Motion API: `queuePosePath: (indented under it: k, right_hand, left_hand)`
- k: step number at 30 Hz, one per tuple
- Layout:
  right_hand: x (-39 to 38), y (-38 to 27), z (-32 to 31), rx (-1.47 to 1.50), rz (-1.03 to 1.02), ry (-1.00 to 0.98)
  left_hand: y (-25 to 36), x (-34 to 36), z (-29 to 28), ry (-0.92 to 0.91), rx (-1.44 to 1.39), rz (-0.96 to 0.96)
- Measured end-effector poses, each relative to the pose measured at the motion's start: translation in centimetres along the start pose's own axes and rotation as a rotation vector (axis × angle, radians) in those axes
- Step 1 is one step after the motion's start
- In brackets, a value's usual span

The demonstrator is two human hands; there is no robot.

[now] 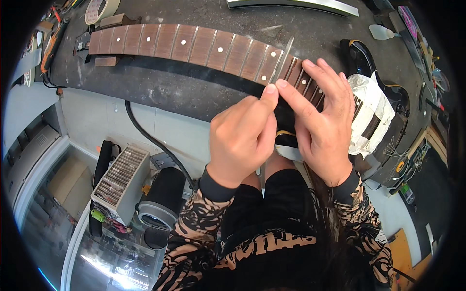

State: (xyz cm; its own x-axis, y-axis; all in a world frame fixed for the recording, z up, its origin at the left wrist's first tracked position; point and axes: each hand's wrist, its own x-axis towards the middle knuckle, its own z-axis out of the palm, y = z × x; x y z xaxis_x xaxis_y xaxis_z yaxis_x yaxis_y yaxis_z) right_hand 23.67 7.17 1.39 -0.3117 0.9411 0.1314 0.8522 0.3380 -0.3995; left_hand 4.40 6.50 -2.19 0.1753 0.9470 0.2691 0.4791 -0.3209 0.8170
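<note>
A brown guitar fretboard [199,47] with metal frets and white dot inlays stretches across the bench, its neck joining a black electric guitar body [359,56]. My left hand [245,131] is closed, pinching a thin metal file [286,56] between thumb and fingers. That file lies across the fretboard, along a fret; its held end is hidden in my fist. Just right of it my right hand [323,104] rests on the fretboard with fingers spread, one fingertip close beside the file. White masking paper [371,114] covers part of the body by my right hand.
A dark support block [107,61] sits under the headstock end, near a tape roll [102,10]. A white squeeze bottle [382,32] lies at the back right. An orange-handled tool [52,46] is at far left. A black cable [150,138] hangs below the bench edge.
</note>
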Motion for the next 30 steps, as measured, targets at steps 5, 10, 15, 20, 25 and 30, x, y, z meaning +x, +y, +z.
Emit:
queuePosePath:
  k: [5, 10, 15, 20, 25, 30]
  right_hand:
    - [-0.2, 0.1, -0.1, -0.016, 0.011, -0.020]
    - [0.0, 0.0, 0.1, -0.004, -0.006, 0.003]
    - [-0.1, 0.1, 0.1, -0.013, -0.014, -0.001]
    - [0.0, 0.0, 0.0, -0.014, -0.014, -0.002]
    - [-0.1, 0.3, 0.0, -0.013, -0.021, -0.001]
    - [-0.2, 0.2, 0.0, 0.002, -0.009, -0.016]
  left_hand:
    - [1.0, -5.2, -2.0, -0.051, 0.026, -0.067]
    - [0.4, -0.3, -0.6, -0.022, 0.008, 0.007]
    - [0.9, -3.9, -2.0, -0.040, 0.037, -0.023]
    - [0.1, -1.1, -0.3, 0.003, -0.024, -0.019]
    - [0.6, -4.7, -1.7, -0.020, 0.042, 0.004]
    - [1.5, -6.5, -3.0, -0.032, 0.030, 0.008]
